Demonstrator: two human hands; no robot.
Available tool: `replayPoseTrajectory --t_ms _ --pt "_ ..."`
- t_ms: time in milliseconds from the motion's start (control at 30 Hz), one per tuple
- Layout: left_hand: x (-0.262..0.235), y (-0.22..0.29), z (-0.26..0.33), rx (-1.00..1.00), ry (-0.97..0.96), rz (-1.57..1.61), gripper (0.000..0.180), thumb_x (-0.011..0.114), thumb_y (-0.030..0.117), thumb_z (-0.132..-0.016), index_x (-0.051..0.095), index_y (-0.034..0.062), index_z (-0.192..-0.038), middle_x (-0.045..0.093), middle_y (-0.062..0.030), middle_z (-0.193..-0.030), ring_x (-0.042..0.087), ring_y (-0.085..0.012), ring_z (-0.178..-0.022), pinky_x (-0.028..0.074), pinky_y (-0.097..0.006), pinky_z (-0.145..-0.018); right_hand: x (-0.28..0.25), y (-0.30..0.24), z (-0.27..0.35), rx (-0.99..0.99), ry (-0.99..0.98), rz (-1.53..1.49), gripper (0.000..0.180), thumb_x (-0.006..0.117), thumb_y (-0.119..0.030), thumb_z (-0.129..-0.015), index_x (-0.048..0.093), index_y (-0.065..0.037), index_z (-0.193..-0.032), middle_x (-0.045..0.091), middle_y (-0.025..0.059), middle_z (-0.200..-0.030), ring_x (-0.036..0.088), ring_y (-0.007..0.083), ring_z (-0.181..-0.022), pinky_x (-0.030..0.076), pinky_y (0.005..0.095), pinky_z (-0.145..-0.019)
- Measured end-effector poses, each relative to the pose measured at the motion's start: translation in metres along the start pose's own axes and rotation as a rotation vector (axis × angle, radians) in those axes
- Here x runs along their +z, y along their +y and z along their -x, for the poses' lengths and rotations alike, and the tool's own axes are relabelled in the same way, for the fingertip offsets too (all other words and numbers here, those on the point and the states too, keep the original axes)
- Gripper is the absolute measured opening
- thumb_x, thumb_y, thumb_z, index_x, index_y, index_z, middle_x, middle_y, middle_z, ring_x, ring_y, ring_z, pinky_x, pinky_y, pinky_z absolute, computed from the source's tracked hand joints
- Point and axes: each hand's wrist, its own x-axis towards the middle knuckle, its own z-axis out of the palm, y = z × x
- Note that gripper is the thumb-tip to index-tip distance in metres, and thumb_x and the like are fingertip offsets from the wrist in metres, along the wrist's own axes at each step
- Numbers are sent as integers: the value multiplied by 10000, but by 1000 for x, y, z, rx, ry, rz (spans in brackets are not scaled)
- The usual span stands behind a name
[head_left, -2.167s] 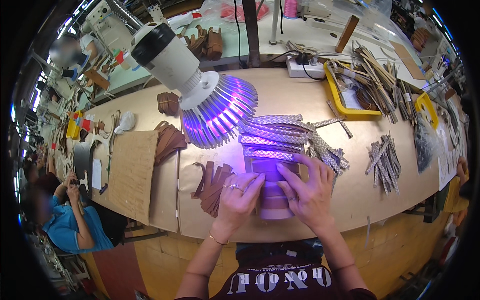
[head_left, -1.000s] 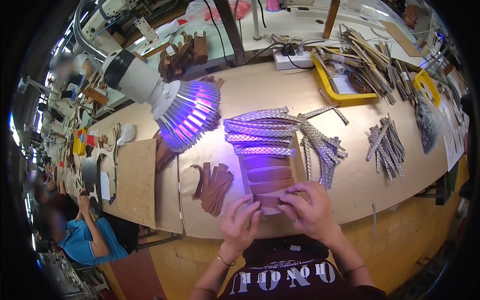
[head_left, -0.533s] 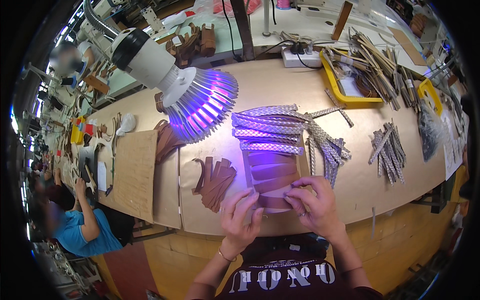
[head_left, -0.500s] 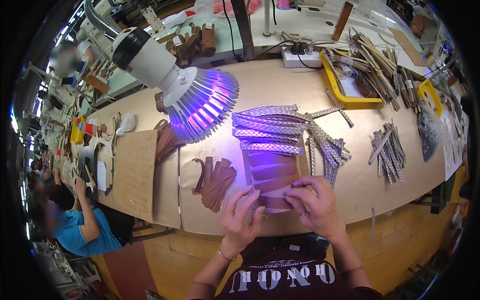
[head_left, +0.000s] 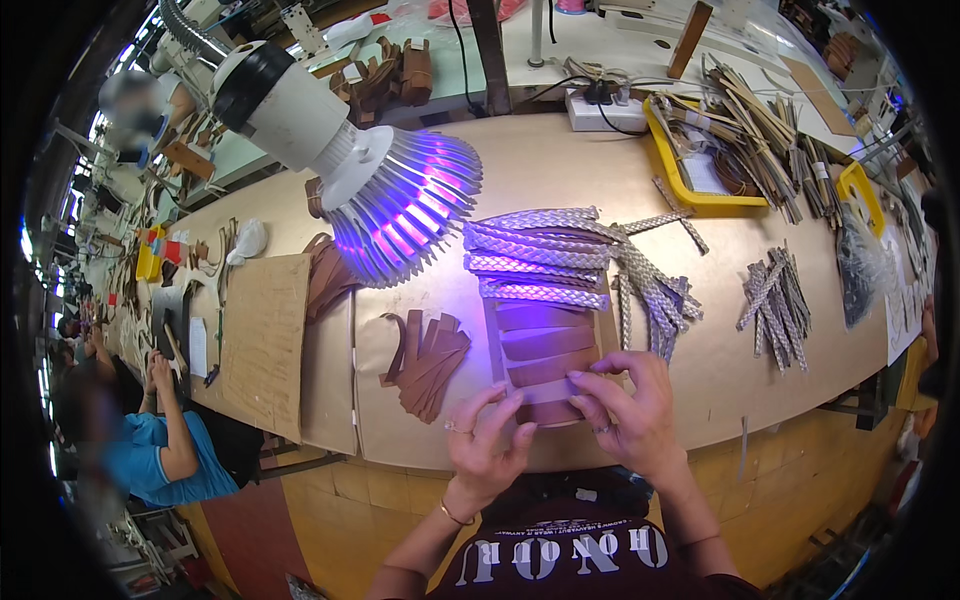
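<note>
A narrow board [head_left: 606,338] lies on the table before me, with several brown leather strips [head_left: 553,345] laid crosswise on it. Grey-white braided straps [head_left: 540,265] cover its far part. At the near end, a brown leather strip [head_left: 548,411] stretches between my hands. My left hand [head_left: 485,440] has its thumb and forefinger at the left end, at the strip's opposite edges. At the right end, my right hand [head_left: 632,412] holds it between thumb and forefinger. Left of the board lies a fanned pile of brown leather strips [head_left: 432,365].
A finned lamp [head_left: 400,205] hangs low over the table, left of the board, casting violet light. More braided straps [head_left: 655,295] lie to the right, with another bunch [head_left: 777,308] beyond. A yellow tray [head_left: 715,203] holds strips. A seated person [head_left: 175,455] is at far left.
My fingers have settled lower onto the board's near end with the leather strip, which now lies flatter across it. The view has shifted slightly.
</note>
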Motion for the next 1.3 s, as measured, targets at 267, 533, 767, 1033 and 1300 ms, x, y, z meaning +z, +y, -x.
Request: replayPoseTrajectory --t_ms 267,533,767,1033,1300 --pt "-5 -8 -47 97 -207 -112 507 514 524 -952 671 139 -1241 529 -181 -1345 506 -358 -1207 369 -462 -1019 2 -4 -8 4 -29 52 303 728 -290 -833 677 -141 -1093 591 62 -1000 569 253 -907 414 398 -797" --pt "1 -8 -41 83 -234 -48 531 484 552 -958 677 144 -1237 523 -185 -1366 504 -352 -1222 360 -467 -1027 0 -4 1 64 23 -9 339 715 -304 -844 671 -123 -1127 587 68 -1025 563 260 -924 410 397 -804" --pt "3 -7 -46 92 -259 -98 556 453 571 -963 678 141 -1234 520 -189 -1375 504 -347 -1224 354 -465 -1029 2 8 -10 116 -3 56 384 680 -327 -875 659 -130 -1204 581 85 -1077 546 274 -980 398 405 -858" --pt "0 -5 -40 44 -305 -121 633 385 581 -989 655 67 -1243 451 -234 -1425 415 -377 -1340 301 -481 -1100 -3 16 8 194 76 46 331 702 -277 -859 677 -101 -1137 603 81 -1021 575 254 -935 419 397 -834" --pt "-8 1 -22 108 -65 -90 445 384 357 -1020 609 -3 -1152 472 -279 -1356 532 -400 -1206 448 -462 -989 -38 78 33 634 260 197 238 679 -201 -885 646 -79 -1086 615 103 -999 591 272 -861 427 385 -773"
